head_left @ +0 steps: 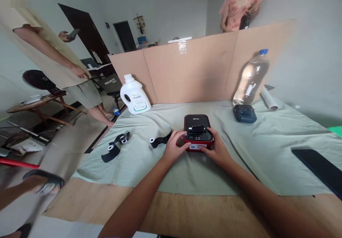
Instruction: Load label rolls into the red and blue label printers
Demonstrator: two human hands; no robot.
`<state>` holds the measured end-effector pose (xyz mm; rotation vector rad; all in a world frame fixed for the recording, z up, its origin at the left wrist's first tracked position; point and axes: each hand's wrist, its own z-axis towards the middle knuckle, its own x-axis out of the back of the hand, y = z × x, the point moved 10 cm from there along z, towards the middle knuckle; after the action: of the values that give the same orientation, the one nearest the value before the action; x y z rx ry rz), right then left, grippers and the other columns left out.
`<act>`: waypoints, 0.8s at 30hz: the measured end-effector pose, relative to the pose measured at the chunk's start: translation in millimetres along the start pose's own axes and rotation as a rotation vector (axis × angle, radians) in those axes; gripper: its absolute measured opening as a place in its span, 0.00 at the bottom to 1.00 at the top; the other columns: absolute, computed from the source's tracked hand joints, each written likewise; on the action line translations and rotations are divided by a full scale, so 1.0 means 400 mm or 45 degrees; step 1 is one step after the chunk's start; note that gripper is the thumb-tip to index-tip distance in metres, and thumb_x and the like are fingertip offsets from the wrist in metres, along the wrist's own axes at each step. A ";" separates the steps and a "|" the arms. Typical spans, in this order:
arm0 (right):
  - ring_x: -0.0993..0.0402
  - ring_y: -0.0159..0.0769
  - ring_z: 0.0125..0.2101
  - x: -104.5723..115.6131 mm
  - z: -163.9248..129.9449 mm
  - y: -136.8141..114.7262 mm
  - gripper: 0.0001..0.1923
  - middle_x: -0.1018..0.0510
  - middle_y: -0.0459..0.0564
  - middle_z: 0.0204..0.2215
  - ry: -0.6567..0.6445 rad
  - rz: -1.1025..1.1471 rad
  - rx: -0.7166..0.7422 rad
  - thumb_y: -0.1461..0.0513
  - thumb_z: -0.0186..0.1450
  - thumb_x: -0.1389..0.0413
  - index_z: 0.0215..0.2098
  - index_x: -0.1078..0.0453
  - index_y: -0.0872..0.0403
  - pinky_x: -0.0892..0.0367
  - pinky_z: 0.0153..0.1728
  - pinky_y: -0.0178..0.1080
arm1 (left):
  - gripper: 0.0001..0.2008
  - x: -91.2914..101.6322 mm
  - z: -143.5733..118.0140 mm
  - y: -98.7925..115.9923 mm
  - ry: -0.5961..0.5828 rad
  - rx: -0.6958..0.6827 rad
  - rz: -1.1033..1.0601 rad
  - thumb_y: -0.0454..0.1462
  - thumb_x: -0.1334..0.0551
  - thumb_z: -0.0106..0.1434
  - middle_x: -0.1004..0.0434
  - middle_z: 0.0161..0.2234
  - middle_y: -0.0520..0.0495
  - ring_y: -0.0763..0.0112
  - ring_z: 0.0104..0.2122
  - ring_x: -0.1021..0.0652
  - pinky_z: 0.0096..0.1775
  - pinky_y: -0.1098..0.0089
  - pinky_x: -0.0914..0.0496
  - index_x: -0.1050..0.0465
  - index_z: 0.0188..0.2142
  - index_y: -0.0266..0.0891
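Observation:
A boxy black-and-red device [198,133], which looks like a small label printer, sits on the green cloth in front of me. A dark slot-like part stands up from its top, and a white sticker [197,147] is on its near side. My left hand [175,145] grips its left side, with the thumb on the front near the sticker. On the right side, my right hand [217,148] holds it, its thumb also at the front. Left of the hands lies a small roll with a black strip [157,142], partly hidden by my left hand. More black-strip rolls [113,151] rest farther left.
A white jug [135,95] stands at the back left, before a cardboard panel [187,76]. At the back right are a large water bottle [251,79], a dark blue device [245,114] and a white roll [269,99]. A black slab [317,168] lies right. Two people stand beyond.

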<state>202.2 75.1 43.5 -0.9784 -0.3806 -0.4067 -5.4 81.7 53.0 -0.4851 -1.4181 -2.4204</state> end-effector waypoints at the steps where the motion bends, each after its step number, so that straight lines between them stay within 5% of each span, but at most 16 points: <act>1: 0.39 0.53 0.64 0.000 0.000 0.001 0.42 0.38 0.59 0.65 -0.003 0.002 -0.001 0.51 0.60 0.35 0.67 0.48 0.47 0.41 0.64 0.57 | 0.21 -0.002 0.005 -0.007 -0.008 -0.010 -0.013 0.46 0.31 0.59 0.27 0.42 0.46 0.66 0.40 0.24 0.35 0.72 0.28 0.25 0.50 0.43; 7: 0.40 0.53 0.64 -0.003 -0.001 0.007 0.46 0.39 0.58 0.65 0.000 0.018 0.003 0.52 0.59 0.34 0.69 0.50 0.47 0.42 0.64 0.57 | 0.23 -0.032 0.029 -0.076 -0.105 0.086 -0.191 0.49 0.29 0.54 0.40 0.23 0.59 0.76 0.24 0.37 0.29 0.74 0.39 0.25 0.45 0.38; 15: 0.46 0.52 0.68 -0.011 -0.005 0.014 0.55 0.45 0.56 0.70 -0.008 0.043 -0.004 0.50 0.62 0.36 0.75 0.66 0.45 0.46 0.67 0.58 | 0.23 -0.034 0.011 -0.073 -0.070 0.027 -0.021 0.47 0.32 0.59 0.38 0.23 0.58 0.75 0.24 0.35 0.30 0.73 0.38 0.25 0.50 0.39; 20: 0.44 0.51 0.67 0.007 -0.005 -0.001 0.45 0.44 0.55 0.70 -0.066 0.084 0.016 0.50 0.65 0.41 0.74 0.56 0.45 0.37 0.61 0.55 | 0.24 -0.024 0.009 -0.054 -0.051 0.011 -0.008 0.47 0.33 0.60 0.38 0.24 0.58 0.74 0.25 0.34 0.32 0.73 0.37 0.26 0.54 0.41; 24: 0.36 0.47 0.63 0.063 0.031 -0.038 0.24 0.32 0.53 0.65 -0.024 0.093 0.063 0.50 0.72 0.51 0.63 0.33 0.46 0.36 0.60 0.53 | 0.24 -0.022 0.010 -0.048 -0.047 0.001 0.003 0.47 0.34 0.61 0.38 0.24 0.58 0.74 0.26 0.33 0.33 0.73 0.36 0.27 0.54 0.41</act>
<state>214.8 74.1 73.1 -0.9454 -0.3692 -0.3209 -4.7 95.1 36.1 -0.5338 -1.4327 -2.4209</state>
